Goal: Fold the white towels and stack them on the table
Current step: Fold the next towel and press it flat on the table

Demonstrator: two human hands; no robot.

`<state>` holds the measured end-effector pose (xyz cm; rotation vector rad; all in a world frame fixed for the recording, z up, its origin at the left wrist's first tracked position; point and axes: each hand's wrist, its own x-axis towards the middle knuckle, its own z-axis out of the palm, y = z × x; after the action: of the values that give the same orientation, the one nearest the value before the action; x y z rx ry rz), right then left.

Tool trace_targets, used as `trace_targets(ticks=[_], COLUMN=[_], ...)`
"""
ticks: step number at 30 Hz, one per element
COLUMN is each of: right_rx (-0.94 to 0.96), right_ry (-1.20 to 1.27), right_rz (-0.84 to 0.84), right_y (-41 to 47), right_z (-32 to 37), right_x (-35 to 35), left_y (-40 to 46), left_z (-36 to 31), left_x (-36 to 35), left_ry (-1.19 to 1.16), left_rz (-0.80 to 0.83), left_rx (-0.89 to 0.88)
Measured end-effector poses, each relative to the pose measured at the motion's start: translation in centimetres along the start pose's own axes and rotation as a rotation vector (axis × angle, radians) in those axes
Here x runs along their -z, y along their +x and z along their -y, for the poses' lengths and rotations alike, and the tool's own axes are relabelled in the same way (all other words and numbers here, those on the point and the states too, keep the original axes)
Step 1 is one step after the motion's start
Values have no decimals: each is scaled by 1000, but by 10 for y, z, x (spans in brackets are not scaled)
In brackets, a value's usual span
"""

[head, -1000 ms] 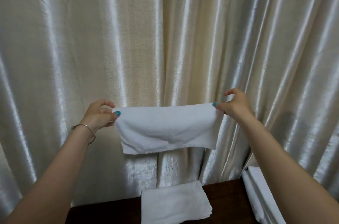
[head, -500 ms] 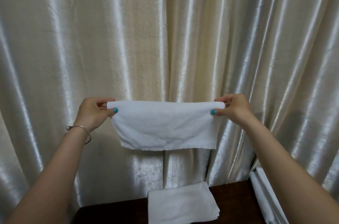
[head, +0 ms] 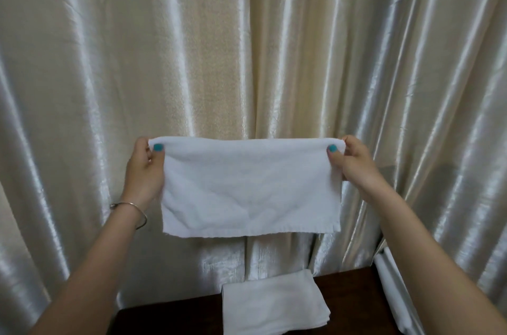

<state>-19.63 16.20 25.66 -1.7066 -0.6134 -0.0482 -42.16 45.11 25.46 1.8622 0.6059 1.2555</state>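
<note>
I hold a white towel point(head: 249, 186) stretched out in the air in front of a curtain, folded over along its top edge so it hangs doubled. My left hand point(head: 144, 170) pinches its top left corner and my right hand point(head: 352, 162) pinches its top right corner. Below it, a folded white towel stack point(head: 271, 307) lies on the dark wooden table point(head: 170, 319). More white towels point(head: 395, 299) lie at the table's right side, partly hidden by my right forearm.
A shiny cream curtain point(head: 247, 46) hangs close behind the table and fills the background. Only the table's far edge shows at the bottom of the view.
Both hands have raised the towel slightly and pulled it taut, so its top edge is straighter and the doubled cloth hangs flatter. The view has tilted a little upward.
</note>
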Motion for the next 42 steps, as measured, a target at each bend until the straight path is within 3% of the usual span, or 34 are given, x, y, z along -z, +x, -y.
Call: trace_targets(ticks=[2, 5, 7, 10, 13, 16, 18, 21, 24, 28, 31, 35, 39, 40, 42], right_rx=[92, 111, -58, -479, -675, -660, -648, -499, -220, -190, -366, -500, -563, -573, -587], right_ry=[-280, -375, -300, 192, 380, 525, 547, 211, -171, -238, -210, 162, 601, 651, 576], right_rz=[-85, -143, -97, 86, 336, 497, 437, 176, 93, 57, 57, 136, 213, 199, 206], right_y=[-5, -9, -4, 1, -6, -13, -14, -9, -12, -13, -11, -15, -12, -11, -11], right_z=[-1, -2, -8, -25, -36, -42, -47, -59, -60, -68, -81, -74, -61, -59, -58], right_x=[-7, -15, -14, -6, 9, 17, 13, 3, -2, -1, 6, 15, 29, 32, 32], left_y=[-7, -8, -2, -4, -13, -17, -19, -28, -36, -38, -39, -43, -38, -36, -35], left_z=[1, 11, 23, 38, 50, 59, 66, 69, 66, 75, 78, 73, 66, 65, 57], left_x=[-11, -22, -27, -25, -21, -26, -35, -46, -54, -61, -61, -60, -50, -48, -49], left_ry=[122, 163, 70, -241, -536, -572, -528, -249, 119, 153, 53, -258, -825, -950, -988], left_rz=[-34, -30, 39, 342, 596, 613, 485, 319, 300, 375, 446, 592, 580, 591, 634], left_rx=[-87, -90, 97, 623, 856, 805, 712, 423, 137, 320, 531, 588, 791, 814, 764])
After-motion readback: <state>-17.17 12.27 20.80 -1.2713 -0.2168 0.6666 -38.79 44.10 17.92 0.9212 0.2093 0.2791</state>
